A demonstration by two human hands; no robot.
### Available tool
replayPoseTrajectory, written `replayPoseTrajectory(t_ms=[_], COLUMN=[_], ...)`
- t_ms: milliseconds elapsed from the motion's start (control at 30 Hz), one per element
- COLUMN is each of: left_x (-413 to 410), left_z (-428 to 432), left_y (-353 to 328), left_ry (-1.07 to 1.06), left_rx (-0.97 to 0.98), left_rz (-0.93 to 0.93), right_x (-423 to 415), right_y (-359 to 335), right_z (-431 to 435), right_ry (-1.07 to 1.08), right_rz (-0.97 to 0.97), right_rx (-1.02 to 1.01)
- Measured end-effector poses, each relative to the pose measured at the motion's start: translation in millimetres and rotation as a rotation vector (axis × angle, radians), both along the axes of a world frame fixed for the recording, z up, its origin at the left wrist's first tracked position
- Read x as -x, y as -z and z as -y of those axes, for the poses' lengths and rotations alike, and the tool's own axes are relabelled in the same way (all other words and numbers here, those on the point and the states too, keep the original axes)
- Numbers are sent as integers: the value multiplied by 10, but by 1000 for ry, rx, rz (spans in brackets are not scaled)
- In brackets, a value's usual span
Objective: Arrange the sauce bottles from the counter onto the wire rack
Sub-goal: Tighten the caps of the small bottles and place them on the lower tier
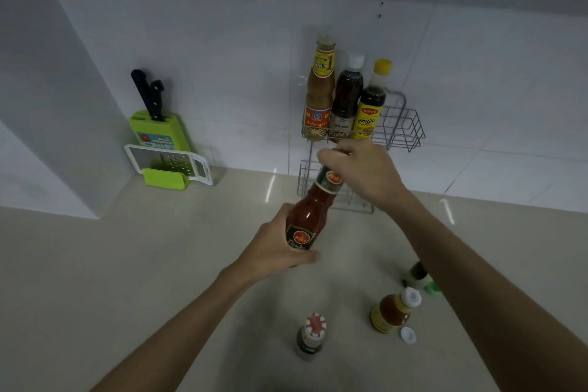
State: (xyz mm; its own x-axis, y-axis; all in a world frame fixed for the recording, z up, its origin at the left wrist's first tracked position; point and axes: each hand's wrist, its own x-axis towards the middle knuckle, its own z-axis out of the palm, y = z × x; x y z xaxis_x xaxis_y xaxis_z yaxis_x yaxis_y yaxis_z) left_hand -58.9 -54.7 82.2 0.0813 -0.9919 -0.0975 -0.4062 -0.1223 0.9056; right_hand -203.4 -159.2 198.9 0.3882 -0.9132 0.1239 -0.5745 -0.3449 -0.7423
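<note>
1. Currently, 1 red sauce bottle [313, 213] is held in the air above the counter [159, 264], tilted, with its neck leaning toward the wire rack [404, 124] on the tiled wall.
2. The left hand [276, 251] is closed around the lower body of the bottle, over the dark label. The right hand [359, 169] is closed over the top at the cap and neck; the cap itself is hidden by the fingers.
3. 3 bottles are seen upright in the upper tier: an amber bottle [319, 89], a dark bottle with a white cap [346, 95] and a yellow-capped bottle [370, 105]. Free space is seen at the right end of that tier. A lower tier sits behind the held bottle, mostly hidden.
4. 3 items are left on the counter: a red-capped bottle [311, 337], an orange sauce bottle [393, 312] with a loose white cap [408, 335] beside it, and a green-capped bottle [420, 277] partly hidden by the right forearm.
5. Handling, as judged: the bottle looks like glass, nearly full, hence heavy, rigid, smooth and breakable. The weight is best carried by the grip on the labelled body, where the surface is less slippery; the neck grip is best used only for steering.
6. Risk, as judged: the base may be caught on the rack's front wire during lowering.
</note>
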Motion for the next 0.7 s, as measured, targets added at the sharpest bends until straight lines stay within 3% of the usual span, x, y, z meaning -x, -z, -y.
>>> replayPoseTrajectory(t_ms=[100, 200, 267, 333, 433, 467, 700], left_x=[-71, -85, -91, -144, -315, -365, -391], left_z=[137, 382, 577, 820, 1203, 1309, 1734], left_y=[195, 297, 353, 413, 515, 549, 737], left_ry=[-17, -11, 17, 81, 89, 61, -73], left_rx=[-33, -81, -96, -127, -260, -306, -440], left_rz=[8, -28, -6, 29, 127, 125, -103], right_x=[128, 209, 215, 160, 37, -1, -244], right_y=[138, 517, 826, 1072, 1336, 1398, 1652], right_z=[89, 119, 183, 269, 440, 507, 987], right_ry=[35, -135, -81, 95, 257, 275, 162], right_rz=[240, 142, 225, 327, 245, 267, 266], right_rx=[-183, -339, -424, -328, 62, 108, 74])
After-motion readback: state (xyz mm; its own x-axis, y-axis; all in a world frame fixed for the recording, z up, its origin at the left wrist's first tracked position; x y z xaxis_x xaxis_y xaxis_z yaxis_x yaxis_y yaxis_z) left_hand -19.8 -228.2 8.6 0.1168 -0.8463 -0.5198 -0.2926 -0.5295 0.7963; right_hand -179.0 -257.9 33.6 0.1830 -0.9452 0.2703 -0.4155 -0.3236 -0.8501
